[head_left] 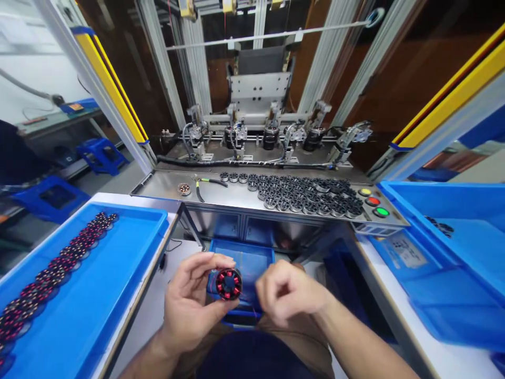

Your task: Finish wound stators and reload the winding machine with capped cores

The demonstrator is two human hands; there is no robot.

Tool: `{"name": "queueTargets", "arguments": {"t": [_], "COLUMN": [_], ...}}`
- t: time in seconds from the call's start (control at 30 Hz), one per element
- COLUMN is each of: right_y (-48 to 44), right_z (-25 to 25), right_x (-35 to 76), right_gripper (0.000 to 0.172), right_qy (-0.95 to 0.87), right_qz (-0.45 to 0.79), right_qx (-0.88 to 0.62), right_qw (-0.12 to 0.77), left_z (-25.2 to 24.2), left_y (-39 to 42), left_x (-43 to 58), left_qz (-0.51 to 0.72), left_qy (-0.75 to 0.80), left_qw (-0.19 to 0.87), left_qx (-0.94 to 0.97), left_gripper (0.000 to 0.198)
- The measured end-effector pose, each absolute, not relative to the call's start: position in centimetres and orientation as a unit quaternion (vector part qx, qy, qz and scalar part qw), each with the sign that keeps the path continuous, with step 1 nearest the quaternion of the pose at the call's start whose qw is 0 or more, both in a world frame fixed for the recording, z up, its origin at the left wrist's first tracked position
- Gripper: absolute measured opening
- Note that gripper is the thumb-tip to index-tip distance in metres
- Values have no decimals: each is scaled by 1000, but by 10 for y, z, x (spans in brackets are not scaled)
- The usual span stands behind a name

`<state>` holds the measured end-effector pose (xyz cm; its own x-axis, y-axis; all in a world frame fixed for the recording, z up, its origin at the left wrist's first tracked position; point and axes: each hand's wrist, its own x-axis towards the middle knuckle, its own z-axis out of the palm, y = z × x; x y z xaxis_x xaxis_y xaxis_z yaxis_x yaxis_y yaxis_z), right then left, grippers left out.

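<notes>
As I hold it out before me, the wire-wound ring [229, 273] presents its round face up toward my eyes, so that its centre line runs roughly along my line of sight. Its side wall is mostly hidden, and I cannot tell whether its depth or its width is the longer measure. The face shows bright red wire bundles spaced around a dark middle, enclosed by a dark rim; the outline reads as round.

Location: in the air between my two hands, nearer the left, over a blue bin [252, 262] and well apart from the metal bench [165, 187].

My left hand [191, 302] is bent around the piece, fingertips at the upper edge and thumb at the lower, parted only as far as the ring is wide. My right hand [287, 292] is near the ring but apart from it, fingers curled in and thumb drawn close to the forefinger; blur covers the tips, and I cannot tell whether they pinch anything.

On the bench, dark rings [307, 193] stand in close rows, with pliers [213, 181] to their left. A blue tray [126, 258] on my left carries a slanting band of red-wound rings [59, 269].
</notes>
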<state>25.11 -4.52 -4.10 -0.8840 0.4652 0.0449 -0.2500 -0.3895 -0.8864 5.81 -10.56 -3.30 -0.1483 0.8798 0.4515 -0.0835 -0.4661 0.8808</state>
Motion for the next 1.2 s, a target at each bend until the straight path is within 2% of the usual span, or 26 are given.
{"name": "queueTargets", "arguments": {"t": [0.13, 0.23, 0.3, 0.5, 0.7, 0.8, 0.97, 1.2], "right_y": [-71, -86, -90, -81, -59, -60, -64, -64], "right_z": [-54, -56, -57, -57, -29, -23, -27, -24], "right_x": [226, 211, 209, 230, 243, 243, 250, 246], "right_gripper": [51, 34, 33, 33, 42, 39, 25, 40], "right_qy": [-401, -359, -353, -402, -470, -478, -475, -482], "right_qz": [843, 847, 842, 848, 768, 759, 752, 758], "right_qx": [-200, -236, -255, -226, -260, -273, -308, -334], "right_qw": [298, 314, 317, 260, 349, 348, 338, 285], "left_z": [-39, -42, -42, -43, -43, -45, -51, -54], "left_y": [-104, -102, -101, -99, -102, -103, -102, -102], "left_x": [62, 64, 63, 56, 58, 61, 62, 67], "left_qz": [666, 663, 663, 650, 580, 571, 594, 621], "left_qy": [367, 363, 364, 364, 328, 317, 341, 322], "left_qw": [311, 310, 320, 414, 509, 522, 490, 459], "left_qx": [569, 576, 571, 523, 545, 549, 539, 547], "left_gripper": [55, 58, 59, 60, 55, 56, 66, 68]}}
